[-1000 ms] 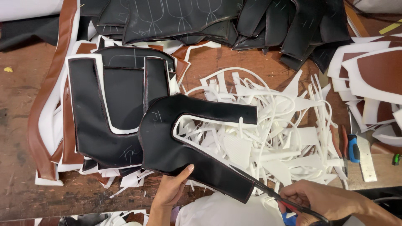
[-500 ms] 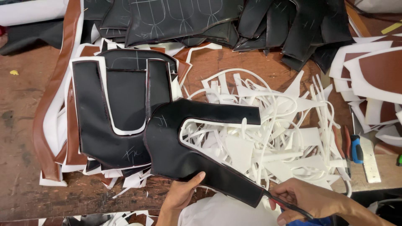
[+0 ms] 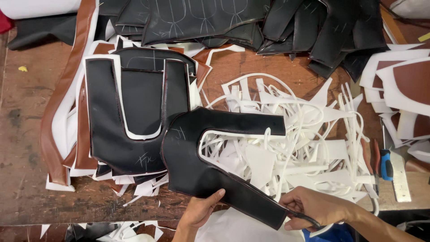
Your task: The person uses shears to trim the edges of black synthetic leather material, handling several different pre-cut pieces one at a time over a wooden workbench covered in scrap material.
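My left hand [image 3: 199, 211] pinches the floppy black U-shaped leather panel [image 3: 197, 157] at its lower edge; my right hand [image 3: 313, 208] grips dark scissors [image 3: 307, 218] there.

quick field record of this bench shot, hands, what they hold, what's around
left hand: thumb on the near edge of the black U-shaped leather piece
right hand: gripping dark scissors at the piece's lower arm end
surface: worn wooden table
left of piece: stack of similar black U-shaped pieces over brown strips
under and right: pile of white trimmings
far edge: black marked panels
right edge: blue-handled tool
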